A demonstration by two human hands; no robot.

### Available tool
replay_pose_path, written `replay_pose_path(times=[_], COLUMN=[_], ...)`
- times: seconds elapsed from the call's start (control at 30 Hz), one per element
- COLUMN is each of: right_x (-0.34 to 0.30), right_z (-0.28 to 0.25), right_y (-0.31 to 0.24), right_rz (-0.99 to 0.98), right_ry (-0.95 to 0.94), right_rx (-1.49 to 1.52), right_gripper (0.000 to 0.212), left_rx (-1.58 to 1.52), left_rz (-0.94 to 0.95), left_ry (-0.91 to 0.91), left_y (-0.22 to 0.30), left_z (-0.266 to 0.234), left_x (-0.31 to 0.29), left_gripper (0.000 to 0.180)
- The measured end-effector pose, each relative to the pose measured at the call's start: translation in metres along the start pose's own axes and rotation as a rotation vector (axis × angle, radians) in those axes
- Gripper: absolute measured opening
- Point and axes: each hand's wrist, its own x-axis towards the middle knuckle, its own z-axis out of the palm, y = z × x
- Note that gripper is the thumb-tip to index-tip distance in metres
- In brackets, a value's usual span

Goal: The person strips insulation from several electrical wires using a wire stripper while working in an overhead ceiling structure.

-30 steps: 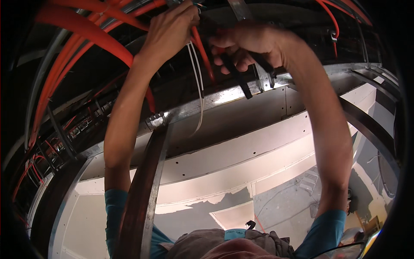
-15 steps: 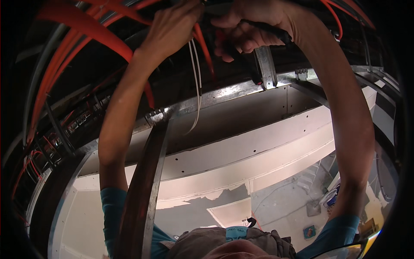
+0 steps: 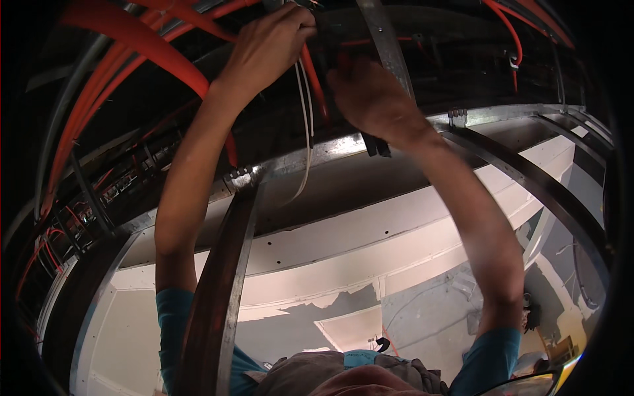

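Observation:
High at the top of the view, my left hand is closed in a pinch. Thin wire ends show at its fingertips, partly cut off by the picture's edge. Below the wrist hang two slim white wires, loose at their lower ends. To the right, my right hand, slightly blurred, wraps round pliers with dark handles. The handle ends stick out under the palm, close together. The pliers' jaws are lost in the dark and behind the hand.
Thick orange conduits curve along the upper left. A metal ceiling channel crosses below my hands, with dark cross rails running toward me. An upright metal strip stands behind my right hand. White boards and a floor lie far below.
My right hand has turned and moved down, its elbow swinging inward. The pliers' handles, spread apart before, are now close together. My left hand has shifted only slightly.

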Motion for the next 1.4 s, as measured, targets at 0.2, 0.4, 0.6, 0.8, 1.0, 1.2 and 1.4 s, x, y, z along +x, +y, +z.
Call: replay_pose_path(times=[0.2, 0.4, 0.6, 0.8, 1.0, 1.2, 1.4], right_x=[-0.009, -0.003, 0.0, -0.003, -0.006, -0.003, -0.003], right_z=[-0.026, -0.015, -0.003, -0.022, -0.023, -0.018, -0.009], right_y=[-0.03, -0.031, -0.024, -0.029, -0.026, -0.033, -0.039], right_rz=[0.63, 0.659, 0.696, 0.752, 0.697, 0.713, 0.682], right_ry=[0.079, 0.054, 0.147, 0.113, 0.058, 0.151, 0.186], right_rx=[0.83, 0.812, 0.904, 1.205, 1.134, 1.222, 1.416], right_gripper=[0.05, 0.046, 0.043, 0.039, 0.039, 0.038, 0.036], left_rx=[-0.03, -0.131, -0.296, -0.247, -0.183, -0.415, -0.296], left_rz=[-0.043, -0.046, -0.12, -0.124, -0.079, -0.226, -0.318], left_ry=[-0.003, -0.061, -0.207, -0.322, -0.332, -0.4, -0.317], left_y=[0.0, -0.017, -0.017, -0.014, -0.01, -0.02, -0.014], left_z=[-0.002, -0.002, -0.005, -0.012, -0.014, -0.01, 0.002], left_x=[0.004, 0.003, 0.01, 0.019, 0.023, 0.022, 0.005], left_gripper=[0.012, 0.013, 0.038, 0.047, 0.05, 0.044, 0.057])
